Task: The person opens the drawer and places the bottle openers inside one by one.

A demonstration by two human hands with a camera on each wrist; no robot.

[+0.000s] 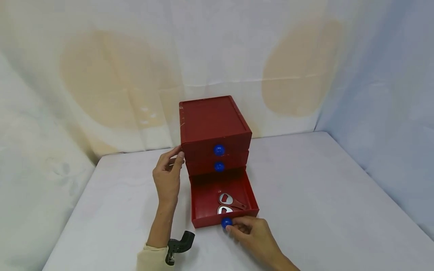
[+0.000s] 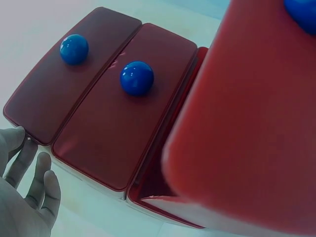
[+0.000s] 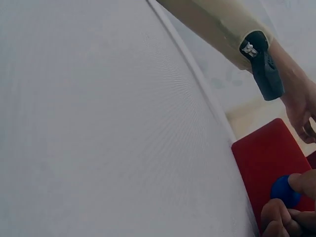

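Left hand (image 1: 167, 177): raised upright off the desk on a near-vertical forearm, palm turned inward, fingers extended and loosely together, fingertips (image 1: 178, 151) making contact at their upper end. A pale sleeve covers the lower forearm, with a black wrist-mounted fitting beside it. Right hand (image 1: 253, 235): enters from the near desk edge, forearm bare, fingers curled, thumb and fingertips (image 3: 279, 213) closed in a pinch grip.

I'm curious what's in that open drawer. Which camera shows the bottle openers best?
The head view: it looks down into the open bottom drawer, where two bottle openers lie. The left wrist view shows only drawer fronts; the right wrist view shows only the knob and drawer front, no openers.
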